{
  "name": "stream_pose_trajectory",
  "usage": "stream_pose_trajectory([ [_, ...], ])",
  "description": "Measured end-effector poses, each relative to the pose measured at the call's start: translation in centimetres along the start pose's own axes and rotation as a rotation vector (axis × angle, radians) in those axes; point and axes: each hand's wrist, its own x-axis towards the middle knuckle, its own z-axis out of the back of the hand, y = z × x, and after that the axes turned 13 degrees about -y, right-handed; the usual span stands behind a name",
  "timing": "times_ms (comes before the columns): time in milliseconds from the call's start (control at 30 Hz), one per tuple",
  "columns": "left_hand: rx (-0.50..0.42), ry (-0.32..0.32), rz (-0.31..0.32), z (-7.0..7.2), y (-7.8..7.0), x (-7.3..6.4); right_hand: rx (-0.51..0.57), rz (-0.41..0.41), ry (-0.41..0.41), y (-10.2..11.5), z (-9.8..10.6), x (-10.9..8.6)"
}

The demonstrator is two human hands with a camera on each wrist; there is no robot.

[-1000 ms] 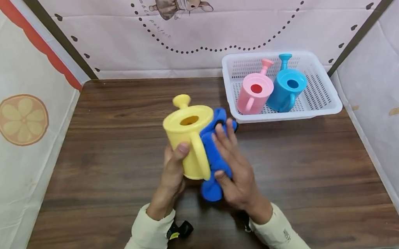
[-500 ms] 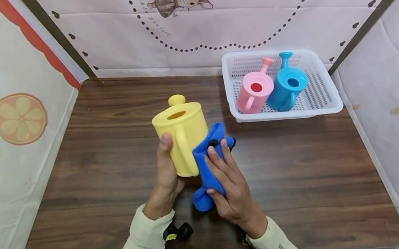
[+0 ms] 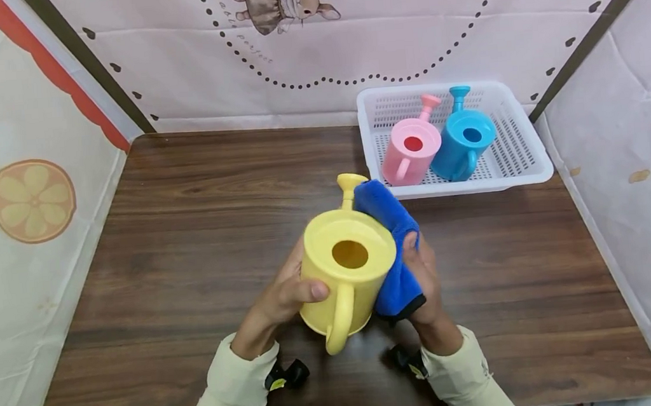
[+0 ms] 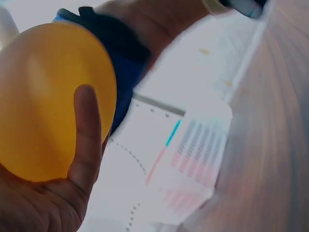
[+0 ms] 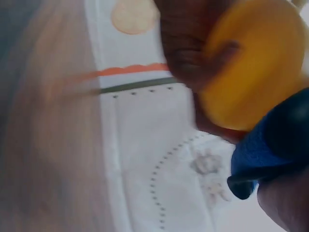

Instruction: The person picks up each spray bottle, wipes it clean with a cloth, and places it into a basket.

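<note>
A yellow toy watering can (image 3: 320,245) is held up over the middle of the table, its spout away from the person and its handle toward them. My left hand (image 3: 287,295) grips the can's left side, thumb on the front; in the left wrist view a finger (image 4: 88,130) lies across its round base. Folded in my right hand (image 3: 426,278) is a blue cloth (image 3: 389,214) with black edging, pressed along the can's right side and reaching the spout. My right thumb lies over the cloth; the other right fingers are mostly hidden behind it.
A white perforated basket (image 3: 521,178) stands at the back right of the brown wooden table (image 3: 191,252). Inside it are a pink watering can (image 3: 405,161) and a blue watering can (image 3: 459,154). Printed fabric walls (image 3: 314,57) border the table's back and sides.
The yellow watering can has moved right and toward the person, and its top has tilted into view. The cloth has shifted from the can's lower right side up to the spout, with my right thumb now over it.
</note>
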Motion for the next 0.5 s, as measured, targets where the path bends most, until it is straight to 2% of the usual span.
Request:
stream_pose_trajectory([
  [100, 0.075, -0.011, -0.005, 0.3, 0.1, 0.1, -0.146, 0.062, 0.062, 3.2, -1.3, 0.8],
  [167, 0.143, -0.059, 0.003, 0.5, -0.1, 0.1, -0.275, 0.169, 0.154, 4.4, -1.8, 1.3],
  [267, 0.357, -0.169, 0.021, 0.4, -0.8, 0.2, -0.538, 0.355, 0.296, 5.5, -1.8, 1.8],
  [367, 0.591, -0.257, 0.022, 0.1, -1.6, 0.2, -0.713, 0.484, 0.429, 6.6, -2.0, 2.1],
  [500, 0.804, -0.323, -0.078, -0.8, -1.9, 0.2, -0.907, 0.622, 0.535, 7.4, -3.0, 1.9],
])
